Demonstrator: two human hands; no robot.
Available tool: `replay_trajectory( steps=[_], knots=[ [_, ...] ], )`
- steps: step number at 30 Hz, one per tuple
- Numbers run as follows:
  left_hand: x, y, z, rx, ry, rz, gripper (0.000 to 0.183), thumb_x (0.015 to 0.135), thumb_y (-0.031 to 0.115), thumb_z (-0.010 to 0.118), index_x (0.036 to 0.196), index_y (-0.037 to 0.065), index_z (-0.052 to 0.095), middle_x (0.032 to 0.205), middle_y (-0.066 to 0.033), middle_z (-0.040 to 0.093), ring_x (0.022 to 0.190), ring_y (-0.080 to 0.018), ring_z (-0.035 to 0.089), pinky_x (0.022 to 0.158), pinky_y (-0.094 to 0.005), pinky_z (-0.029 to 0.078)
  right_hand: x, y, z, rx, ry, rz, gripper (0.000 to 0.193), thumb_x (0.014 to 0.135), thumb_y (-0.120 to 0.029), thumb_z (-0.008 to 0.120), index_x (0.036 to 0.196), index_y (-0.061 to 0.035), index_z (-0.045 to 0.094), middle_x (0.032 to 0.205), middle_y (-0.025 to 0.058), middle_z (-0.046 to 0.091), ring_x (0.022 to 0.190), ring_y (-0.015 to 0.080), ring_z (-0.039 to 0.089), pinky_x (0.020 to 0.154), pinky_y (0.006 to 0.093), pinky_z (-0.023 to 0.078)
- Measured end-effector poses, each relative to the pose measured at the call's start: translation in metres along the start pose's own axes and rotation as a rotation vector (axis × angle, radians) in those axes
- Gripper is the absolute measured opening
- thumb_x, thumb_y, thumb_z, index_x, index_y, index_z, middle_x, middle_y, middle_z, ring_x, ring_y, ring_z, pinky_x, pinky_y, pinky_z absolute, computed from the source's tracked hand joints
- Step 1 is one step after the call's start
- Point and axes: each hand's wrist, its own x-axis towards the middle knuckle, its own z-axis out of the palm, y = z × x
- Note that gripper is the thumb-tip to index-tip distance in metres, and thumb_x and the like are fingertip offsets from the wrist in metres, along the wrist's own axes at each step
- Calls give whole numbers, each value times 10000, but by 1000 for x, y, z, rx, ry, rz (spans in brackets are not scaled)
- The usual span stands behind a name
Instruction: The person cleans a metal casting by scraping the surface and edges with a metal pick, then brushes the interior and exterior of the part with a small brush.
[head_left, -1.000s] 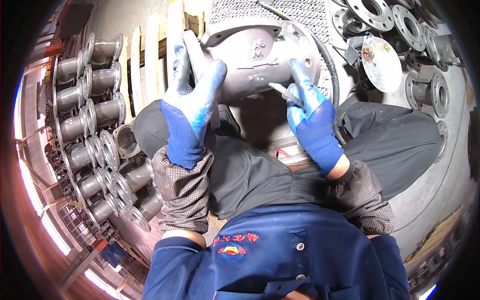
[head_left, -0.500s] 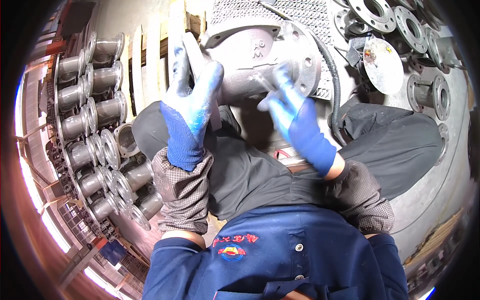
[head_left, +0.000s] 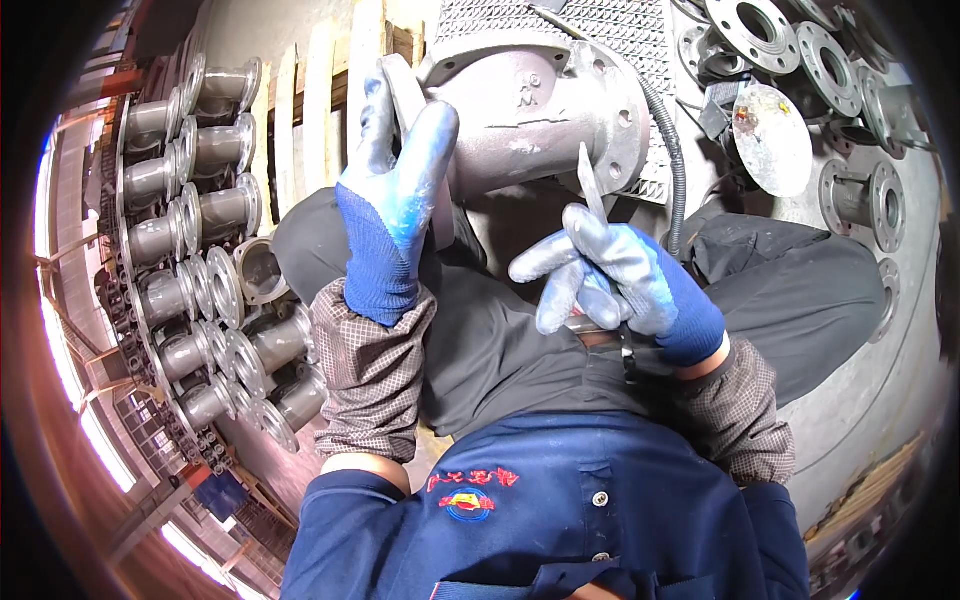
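Head view, looking down past a blue jacket: the left hand (head_left: 395, 215), in a blue coated glove, reaches up with its fingers wrapped over the left flange of a grey cast flanged pipe fitting (head_left: 530, 110), thumb on the near side, gripping the rim. The right hand (head_left: 620, 280) sits lower and nearer the body, curled around a thin metal blade (head_left: 590, 185) – index finger stretched leftward, the others folded on the handle. That blade stands nearly upright, its tip just beside the fitting's right flange. The fitting lies above the person's knees with its long axis running left to right, bolt-holed flange faces at each end. Rows of flanged pipe sections (head_left: 185, 230) crowd the left edge, loose flanges (head_left: 800, 50) the upper right; a black hose (head_left: 678, 170) drops close by the right flange.
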Motion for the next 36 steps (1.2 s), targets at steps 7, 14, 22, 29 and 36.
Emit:
replay_trajectory(
  steps=[7,14,22,29,36],
  knots=[
    [10,18,-1,-520,-3,-441,736,806,234,690,1349,-89,311,1388,-264,372,1281,-298,384,1042,-319,313,0,42,4,-39,491,-420,377,958,-153,443,1290,23,470,1024,98,655,646,47,474,568,179,388],
    [16,23,-5,-679,28,-627,791,820,270,691,1368,-123,279,1416,-255,345,1320,-270,338,1065,-305,280,23,4,6,-258,521,-473,329,935,-40,459,1254,-23,537,1020,87,640,723,43,554,592,172,424],
    [7,22,-1,-560,36,-688,813,810,302,700,1367,-119,285,1393,-273,373,1300,-273,378,1048,-295,304,41,-13,4,-974,668,-682,335,842,33,514,1168,18,593,1047,148,637,949,189,610,839,280,466],
    [8,25,-4,-502,-32,-740,826,804,310,702,1387,-89,274,1390,-273,380,1301,-264,387,1042,-295,319,44,-15,-1,-1129,699,-789,326,808,-1,553,1124,-36,624,920,136,638,843,255,611,761,327,488],
    [7,24,-6,-487,-32,-727,832,798,319,706,1382,-95,280,1383,-283,382,1299,-272,391,1043,-300,320,42,-21,4,-1166,689,-670,327,817,28,527,1127,-12,623,1032,150,652,953,260,612,858,319,463]
  ],
)
